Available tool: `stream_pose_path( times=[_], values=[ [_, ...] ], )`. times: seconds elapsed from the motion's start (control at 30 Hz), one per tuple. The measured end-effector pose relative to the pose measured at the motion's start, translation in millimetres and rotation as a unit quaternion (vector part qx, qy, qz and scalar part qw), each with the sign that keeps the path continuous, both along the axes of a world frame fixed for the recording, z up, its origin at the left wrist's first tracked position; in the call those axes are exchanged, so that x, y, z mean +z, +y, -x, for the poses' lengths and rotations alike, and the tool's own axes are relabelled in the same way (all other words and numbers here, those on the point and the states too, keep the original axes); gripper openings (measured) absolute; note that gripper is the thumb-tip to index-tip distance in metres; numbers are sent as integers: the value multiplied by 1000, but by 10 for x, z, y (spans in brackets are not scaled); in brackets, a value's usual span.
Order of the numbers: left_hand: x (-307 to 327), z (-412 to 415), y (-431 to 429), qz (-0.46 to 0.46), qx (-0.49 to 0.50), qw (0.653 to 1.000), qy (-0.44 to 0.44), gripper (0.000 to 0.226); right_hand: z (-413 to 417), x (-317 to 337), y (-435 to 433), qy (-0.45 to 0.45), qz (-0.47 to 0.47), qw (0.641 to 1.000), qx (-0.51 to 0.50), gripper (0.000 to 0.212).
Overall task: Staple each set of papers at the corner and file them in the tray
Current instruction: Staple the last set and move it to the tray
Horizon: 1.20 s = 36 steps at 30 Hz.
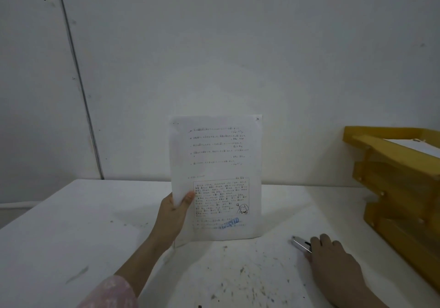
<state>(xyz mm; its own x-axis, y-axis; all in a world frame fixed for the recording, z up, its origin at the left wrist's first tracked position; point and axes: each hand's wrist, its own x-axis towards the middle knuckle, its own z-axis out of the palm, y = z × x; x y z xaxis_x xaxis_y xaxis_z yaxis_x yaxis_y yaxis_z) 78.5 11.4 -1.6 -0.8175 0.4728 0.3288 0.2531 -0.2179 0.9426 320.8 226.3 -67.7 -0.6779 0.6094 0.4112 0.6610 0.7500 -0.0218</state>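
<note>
My left hand (172, 215) holds a set of printed papers (219, 160) upright above the table, thumb on the front near the lower left edge. A small dark mark, perhaps a staple, shows at the set's top right corner. My right hand (333, 260) lies on the table at the right, fingers curled over a silver stapler (300, 243) whose front end sticks out to the left. A yellow stacked paper tray (392, 176) stands at the far right, with white sheets (419, 147) in its top level.
The white table (71, 236) is speckled with dark marks near the front middle. A pale wall rises straight behind it, with a dark vertical seam at the left. The table's left edge drops off at the far left.
</note>
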Motion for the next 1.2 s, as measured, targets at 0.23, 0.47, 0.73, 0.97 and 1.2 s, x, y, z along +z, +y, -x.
stream_pose_path(
  times=[0.23, 0.47, 0.73, 0.97, 1.2],
  values=[
    [-2, -91, 56, 5, -12, 1000, 3, 13, 190, 718, -44, 157, 269, 946, 92, 24],
    [15, -246, 211, 6, -48, 999, -3, 17, 531, 2052, -224, 439, 305, 813, 232, 38],
    [36, -460, 360, 13, -95, 995, -1, 18, 1105, 2863, -533, 402, 190, 852, 277, 43],
    [-9, -531, 384, 9, -102, 995, -7, 20, 1469, 2923, -584, 440, 196, 839, 252, 44],
    [-42, -528, 365, 13, -97, 995, -12, 19, 1574, 2785, -583, 419, 130, 877, 197, 42]
  ],
)
